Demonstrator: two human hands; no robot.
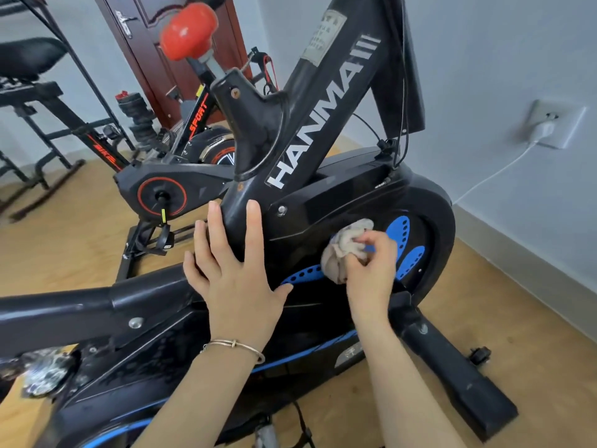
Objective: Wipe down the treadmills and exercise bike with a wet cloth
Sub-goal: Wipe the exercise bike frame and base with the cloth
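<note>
I get bright, even light; red knob (189, 30) and wall socket (555, 127) smear, perhaps from motion; frame edges bow.

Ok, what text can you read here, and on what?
"HANMA": white, on the near bike's frame.
"SPORT": red, on the far bike's front post.
"BIKE": red, on the far bike's rear bar.
Sticker high on the near frame: blurred, unreadable.
Grey label low down: unreadable.

frame post (326, 101) overhead, floor (517, 302) open rightward
</note>
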